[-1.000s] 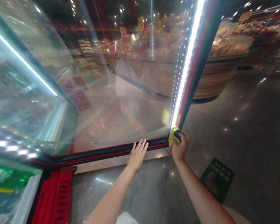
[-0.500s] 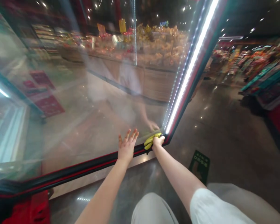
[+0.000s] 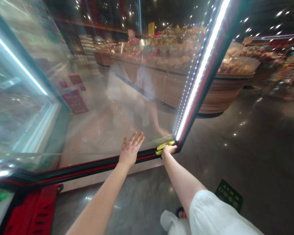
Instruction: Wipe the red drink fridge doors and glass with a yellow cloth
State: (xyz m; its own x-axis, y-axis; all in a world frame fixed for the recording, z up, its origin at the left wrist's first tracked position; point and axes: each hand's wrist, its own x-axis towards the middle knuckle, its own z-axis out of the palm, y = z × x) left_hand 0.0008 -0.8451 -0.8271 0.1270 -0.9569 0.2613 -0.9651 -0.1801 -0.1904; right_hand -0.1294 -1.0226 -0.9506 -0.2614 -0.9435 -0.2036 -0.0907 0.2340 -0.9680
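Observation:
A tall glass door [image 3: 93, 130] with a black frame and a red line along its seal fills the middle of the head view. My left hand [image 3: 129, 151] is open, fingers spread, against or just in front of the pane above the bottom rail [image 3: 88, 169]. I cannot tell whether its palm touches the glass. At the lower right corner, my right hand [image 3: 169, 150] is closed on a yellow cloth [image 3: 163, 147], which lies against the rail and the glass edge. A bright LED strip [image 3: 203, 68] runs up the door's side just above that hand.
The lit cabinet interior [image 3: 34, 127] lies to the left, above a red vented panel [image 3: 30, 210]. A dark green exit sign [image 3: 229, 195] is on the shiny floor at right. Beyond the door stands a wood-panelled display stand [image 3: 218, 93] with bagged goods.
The view has shifted, bringing the display stand into sight right of the door. My right hand and the cloth remain at the door's lower corner; my left hand stays spread.

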